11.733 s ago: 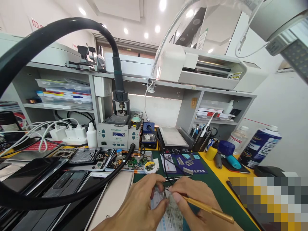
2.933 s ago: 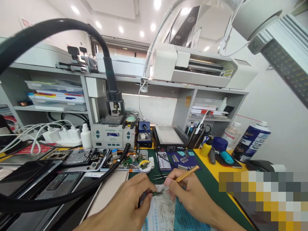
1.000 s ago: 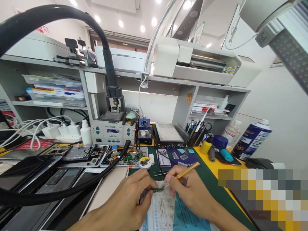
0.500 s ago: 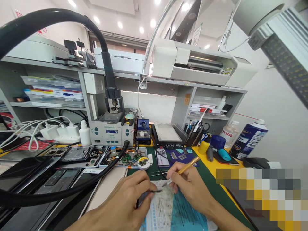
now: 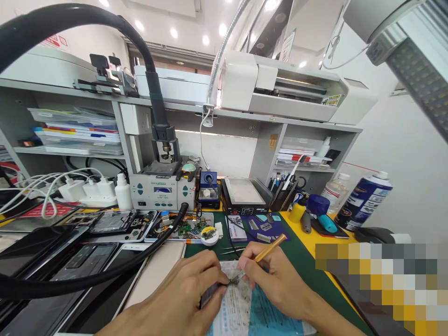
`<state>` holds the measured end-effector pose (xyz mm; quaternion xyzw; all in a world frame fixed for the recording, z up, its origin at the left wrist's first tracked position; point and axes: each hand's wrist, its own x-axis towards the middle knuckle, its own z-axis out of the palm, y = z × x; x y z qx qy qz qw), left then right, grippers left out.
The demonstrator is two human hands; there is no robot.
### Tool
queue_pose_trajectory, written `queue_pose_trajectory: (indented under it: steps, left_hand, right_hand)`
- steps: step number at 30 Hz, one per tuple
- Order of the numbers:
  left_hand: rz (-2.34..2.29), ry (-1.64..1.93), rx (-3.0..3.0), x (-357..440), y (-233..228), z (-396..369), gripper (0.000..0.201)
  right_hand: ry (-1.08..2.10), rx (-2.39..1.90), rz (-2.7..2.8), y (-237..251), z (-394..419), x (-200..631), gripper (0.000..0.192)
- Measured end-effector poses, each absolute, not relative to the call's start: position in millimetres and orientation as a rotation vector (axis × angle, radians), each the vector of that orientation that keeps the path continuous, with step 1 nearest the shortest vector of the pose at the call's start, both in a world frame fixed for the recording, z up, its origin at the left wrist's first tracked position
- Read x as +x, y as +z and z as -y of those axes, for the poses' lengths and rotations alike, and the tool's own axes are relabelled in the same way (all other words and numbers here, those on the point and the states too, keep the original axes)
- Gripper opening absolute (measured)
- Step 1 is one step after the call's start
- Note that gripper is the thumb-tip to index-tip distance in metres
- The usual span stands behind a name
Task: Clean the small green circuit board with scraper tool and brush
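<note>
My left hand is closed, thumb and forefinger pinching the end of a small dark part too small to identify. In my right hand a craft knife with a golden handle is held like a pen. Its blade end points down and left, close to or touching the dark part; I cannot tell which. Beneath both hands lies a blue and white printed sheet with dark smudges on its pale area. A dark flat item is partly hidden under my left hand.
Tweezers lie beyond the hands, near a round tin. Phones crowd the left, crossed by a thick black hose. A rework station and a hot plate stand behind. A spray can is at right.
My right hand has shifted slightly left and down, bringing the blade end over the dark part. The part appears turned a little. My left hand keeps its pinch.
</note>
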<state>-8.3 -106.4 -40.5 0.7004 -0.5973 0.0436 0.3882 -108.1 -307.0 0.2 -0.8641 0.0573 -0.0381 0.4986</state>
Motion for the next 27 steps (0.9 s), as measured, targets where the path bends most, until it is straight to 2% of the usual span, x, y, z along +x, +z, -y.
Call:
queue_pose_trajectory:
  steps: [27]
  left_hand:
    - [1.427,0.022,1.903,-10.2,-41.1,105.7,0.019]
  right_hand:
    - [-0.111,-2.065,-0.169,-2.8,307.2,-106.5,0.032]
